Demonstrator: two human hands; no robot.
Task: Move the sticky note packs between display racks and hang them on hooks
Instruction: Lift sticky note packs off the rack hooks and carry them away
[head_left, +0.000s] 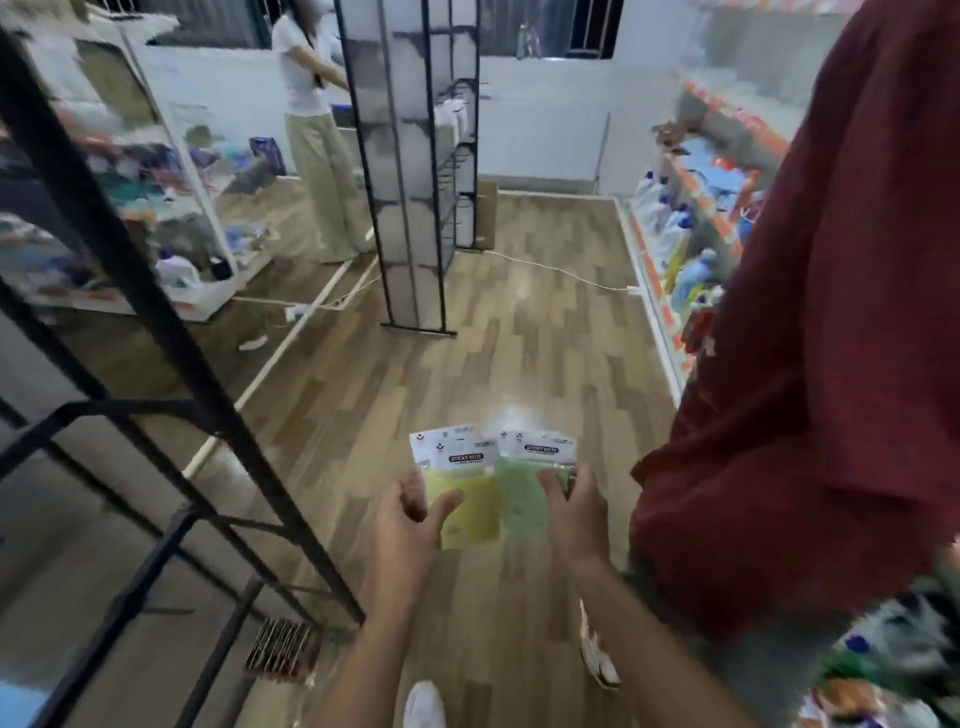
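I hold sticky note packs out in front of me over the wooden floor. My left hand (413, 519) grips a yellow sticky note pack (465, 493), thumb across its front. A green sticky note pack (522, 493) overlaps it on the right, and my right hand (571, 512) grips that one at its right edge. Both packs have white header cards labelled "STICKY NOTE". A black wire display rack (415, 171) with hooks stands ahead in the middle of the room. Another black rack frame (130, 322) is close at my left.
A person in a dark red top (810, 338) stands close on my right. Another person (317, 135) stands at the far left shelves. Shelves of bottles (691, 249) line the right wall. A white cable (561, 270) runs across the floor. Loose packs (280, 649) lie by my feet.
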